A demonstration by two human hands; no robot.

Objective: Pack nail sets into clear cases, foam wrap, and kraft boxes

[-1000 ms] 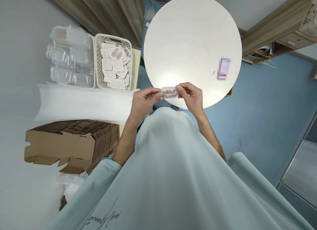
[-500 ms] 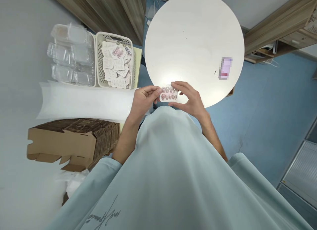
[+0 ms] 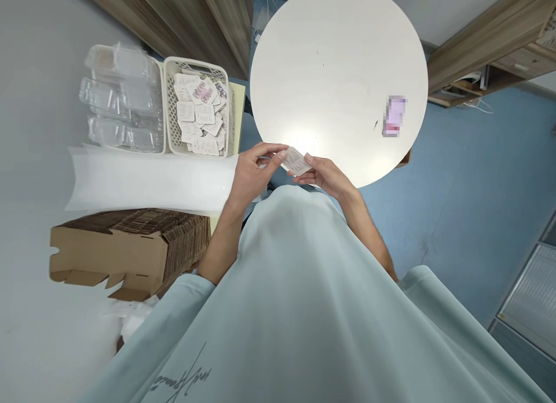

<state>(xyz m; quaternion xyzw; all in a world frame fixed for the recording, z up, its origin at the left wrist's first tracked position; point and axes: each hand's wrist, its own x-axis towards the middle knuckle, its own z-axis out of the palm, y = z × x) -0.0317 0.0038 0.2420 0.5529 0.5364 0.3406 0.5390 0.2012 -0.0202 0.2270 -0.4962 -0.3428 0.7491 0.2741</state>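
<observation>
Over the near edge of the tabletop [image 3: 339,73] | nail card [image 3: 296,160] pinched at both ends, left hand [image 3: 252,174] and right hand [image 3: 328,177] fingers closed on it | flipped since half a sec ago, pink nails hidden, printed back up | probably reverse side getting checked now

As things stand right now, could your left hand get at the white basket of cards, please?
Probably yes. The left hand is close to the white basket, whose top is open, with nothing between them. Its grip is on the small card, though, which the right hand also holds.
</observation>
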